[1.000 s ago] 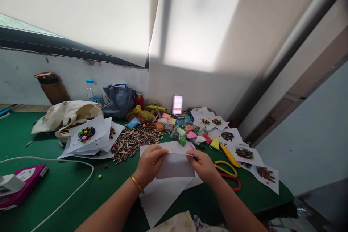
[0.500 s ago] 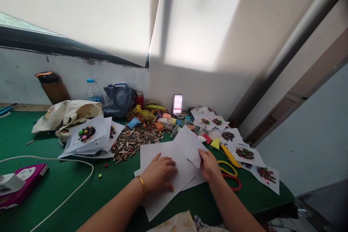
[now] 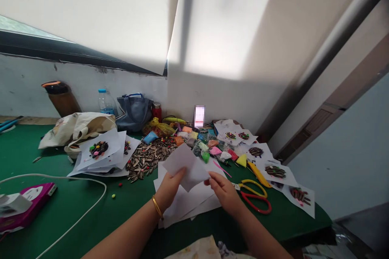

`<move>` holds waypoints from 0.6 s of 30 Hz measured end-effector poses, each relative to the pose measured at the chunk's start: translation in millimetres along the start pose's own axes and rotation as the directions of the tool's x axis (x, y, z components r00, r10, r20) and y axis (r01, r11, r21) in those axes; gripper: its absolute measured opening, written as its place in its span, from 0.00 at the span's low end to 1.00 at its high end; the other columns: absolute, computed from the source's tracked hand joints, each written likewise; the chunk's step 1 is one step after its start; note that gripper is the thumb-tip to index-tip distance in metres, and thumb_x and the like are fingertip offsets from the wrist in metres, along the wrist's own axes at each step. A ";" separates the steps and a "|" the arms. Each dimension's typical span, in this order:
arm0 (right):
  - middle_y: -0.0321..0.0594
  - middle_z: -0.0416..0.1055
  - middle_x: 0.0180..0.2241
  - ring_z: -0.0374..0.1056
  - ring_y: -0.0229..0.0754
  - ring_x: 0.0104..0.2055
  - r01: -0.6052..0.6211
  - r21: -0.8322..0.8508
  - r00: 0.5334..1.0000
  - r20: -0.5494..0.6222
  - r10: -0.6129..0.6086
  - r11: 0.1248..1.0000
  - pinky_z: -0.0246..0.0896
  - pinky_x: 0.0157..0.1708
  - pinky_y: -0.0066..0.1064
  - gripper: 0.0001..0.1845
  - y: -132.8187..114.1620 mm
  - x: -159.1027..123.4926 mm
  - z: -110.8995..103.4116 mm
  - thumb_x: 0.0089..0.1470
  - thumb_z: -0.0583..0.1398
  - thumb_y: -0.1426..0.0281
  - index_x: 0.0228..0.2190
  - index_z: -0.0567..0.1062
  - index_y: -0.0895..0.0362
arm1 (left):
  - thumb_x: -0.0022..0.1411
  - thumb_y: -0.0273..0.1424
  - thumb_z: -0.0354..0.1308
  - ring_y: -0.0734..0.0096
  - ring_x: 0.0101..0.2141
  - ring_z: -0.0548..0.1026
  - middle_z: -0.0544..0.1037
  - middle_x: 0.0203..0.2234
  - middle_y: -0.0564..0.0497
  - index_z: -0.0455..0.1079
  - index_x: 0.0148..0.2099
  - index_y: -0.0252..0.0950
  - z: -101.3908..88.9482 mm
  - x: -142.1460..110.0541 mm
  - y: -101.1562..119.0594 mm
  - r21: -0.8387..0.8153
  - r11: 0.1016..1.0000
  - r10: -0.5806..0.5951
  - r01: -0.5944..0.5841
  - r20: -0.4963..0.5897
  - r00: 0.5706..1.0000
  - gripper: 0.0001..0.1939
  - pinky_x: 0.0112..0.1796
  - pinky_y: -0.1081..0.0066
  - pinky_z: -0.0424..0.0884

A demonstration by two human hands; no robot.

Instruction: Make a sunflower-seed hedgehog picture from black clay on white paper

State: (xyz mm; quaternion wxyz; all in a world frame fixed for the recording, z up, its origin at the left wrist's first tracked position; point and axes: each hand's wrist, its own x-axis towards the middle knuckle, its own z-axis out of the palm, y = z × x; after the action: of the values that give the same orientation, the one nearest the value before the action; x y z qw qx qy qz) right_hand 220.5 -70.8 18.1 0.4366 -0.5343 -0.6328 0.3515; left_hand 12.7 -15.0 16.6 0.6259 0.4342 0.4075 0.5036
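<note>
A small white sheet of paper [image 3: 186, 165] is held up at an angle between my hands. My left hand [image 3: 170, 188], with a gold bangle at the wrist, grips its left lower edge, thumb on top. At the sheet's right corner, the fingers of my right hand [image 3: 221, 190] pinch the paper. Larger white sheets [image 3: 194, 204] lie loosely stacked on the table beneath. Scissors [image 3: 255, 198] with yellow and red handles rest just right of my right hand. A heap of striped sunflower seeds [image 3: 148, 156] spreads beyond the left hand.
Bagged coloured clay [image 3: 206, 149] lies at the back, before a lit phone [image 3: 199, 116]. Seed-decorated papers stand piled at left [image 3: 99, 162] and spread along the right [image 3: 279, 172]. A yellow cutter [image 3: 258, 174] lies near the scissors. A white cable [image 3: 103, 198] crosses the left side.
The small sheet has been lifted and moved left, off the larger sheets. My left hand has gone from lying flat on the paper to gripping the small sheet; my right hand moved slightly left.
</note>
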 end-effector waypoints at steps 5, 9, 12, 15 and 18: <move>0.50 0.69 0.52 0.64 0.55 0.53 -0.076 -0.791 0.996 -0.086 0.012 0.607 0.61 0.50 0.47 0.23 33.3 -14.6 -73.4 0.50 0.55 0.74 0.49 0.75 0.54 | 0.52 0.36 0.66 0.60 0.41 0.77 0.77 0.47 0.43 0.66 0.56 0.37 -3.5 8.3 9.1 -0.174 0.983 -0.071 0.049 -0.122 0.990 0.29 0.35 0.68 0.73; 0.47 0.69 0.52 0.65 0.51 0.54 -0.084 -0.853 0.990 -0.013 0.140 0.516 0.60 0.51 0.41 0.27 54.2 -27.8 -106.5 0.49 0.53 0.75 0.51 0.74 0.53 | 0.50 0.31 0.67 0.62 0.39 0.77 0.78 0.46 0.43 0.66 0.55 0.37 -3.7 8.1 13.8 -0.257 0.962 -0.118 0.090 -0.097 0.988 0.29 0.33 0.70 0.73; 0.43 0.66 0.56 0.63 0.48 0.56 -0.089 -0.815 0.985 0.014 0.174 0.573 0.59 0.53 0.37 0.30 56.1 -34.3 -118.9 0.47 0.52 0.76 0.53 0.72 0.51 | 0.50 0.29 0.67 0.65 0.39 0.78 0.78 0.46 0.45 0.68 0.53 0.37 -6.4 10.0 15.8 -0.348 0.931 -0.140 0.109 -0.066 0.988 0.27 0.35 0.71 0.74; 0.42 0.64 0.57 0.63 0.48 0.56 -0.126 -0.791 0.971 0.025 0.237 0.599 0.59 0.52 0.35 0.34 56.3 -39.5 -132.7 0.43 0.54 0.77 0.54 0.71 0.48 | 0.51 0.29 0.67 0.67 0.37 0.78 0.79 0.42 0.47 0.69 0.51 0.37 -10.4 14.0 18.8 -0.433 0.890 -0.192 0.146 -0.066 0.979 0.24 0.36 0.70 0.75; 0.43 0.66 0.55 0.63 0.50 0.55 -0.117 -0.801 0.946 0.090 0.311 0.587 0.60 0.50 0.35 0.40 59.6 -43.2 -144.0 0.39 0.56 0.78 0.57 0.68 0.46 | 0.52 0.28 0.66 0.65 0.34 0.79 0.80 0.38 0.48 0.69 0.50 0.37 -12.6 16.9 22.6 -0.505 0.851 -0.211 0.143 -0.079 0.974 0.22 0.37 0.65 0.76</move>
State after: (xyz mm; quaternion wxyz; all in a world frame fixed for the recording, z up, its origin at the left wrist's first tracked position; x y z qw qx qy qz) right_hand 378.3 -105.5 9.6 0.0392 -0.7012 -0.6969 0.1453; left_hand -2.8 5.9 33.3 0.7318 0.1850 0.3431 0.5590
